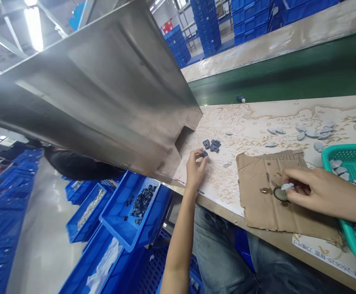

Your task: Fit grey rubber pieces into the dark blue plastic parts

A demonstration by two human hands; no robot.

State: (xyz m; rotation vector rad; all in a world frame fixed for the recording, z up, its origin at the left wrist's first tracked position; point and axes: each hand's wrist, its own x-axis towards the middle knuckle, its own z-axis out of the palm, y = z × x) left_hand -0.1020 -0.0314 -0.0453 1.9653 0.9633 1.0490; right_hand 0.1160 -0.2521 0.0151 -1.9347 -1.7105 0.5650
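Observation:
My left hand (195,168) is closed on a small dark grey plastic part (204,153), pinched at its fingertips just above the printed sheet. Close by lie several similar dark parts (215,145). Over the cardboard piece (257,167), my right hand (303,188) pinches a small pale grey part (287,186). That part is held at a round bottle-cap-like dish (280,193) on the cardboard. Wet spots (266,190) mark the cardboard around the dish. The palm side of the right hand is hidden.
A green basket (331,153) of pale parts stands at the right. Loose pale parts (314,134) lie on the map-printed sheet (257,118). A metal panel (119,90) rises at the left. Below it are blue bins (113,228). A green conveyor belt (276,77) runs behind.

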